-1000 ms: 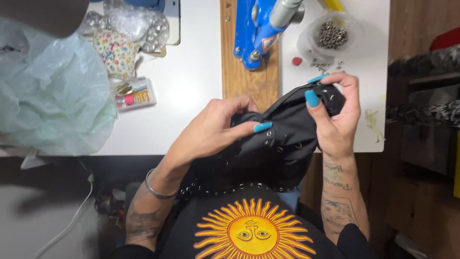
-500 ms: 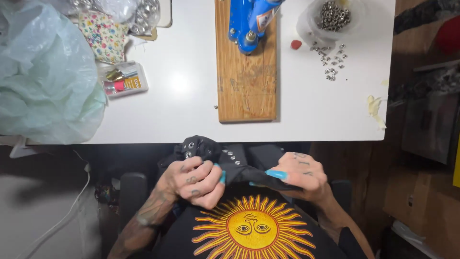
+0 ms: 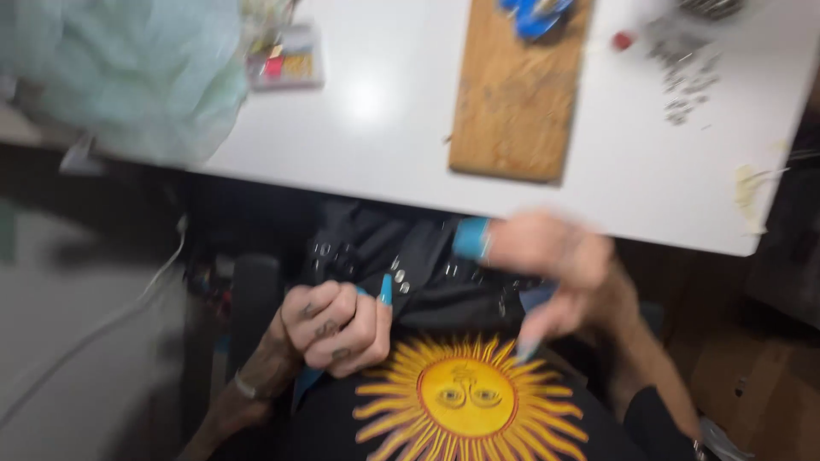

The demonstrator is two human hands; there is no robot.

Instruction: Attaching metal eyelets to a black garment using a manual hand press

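Left hand point(image 3: 335, 326) fist clamps studded black garment point(image 3: 410, 273) in lap; blurred right hand point(image 3: 551, 260) half-open above. Steady fabric, keep grip firm.

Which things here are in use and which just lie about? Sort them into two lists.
In use: left hand, closed by the black studded garment on the lap; right hand, blurred, above it.

Lying about: wooden board, blue tool, loose metal studs, pale green bag, small packet.
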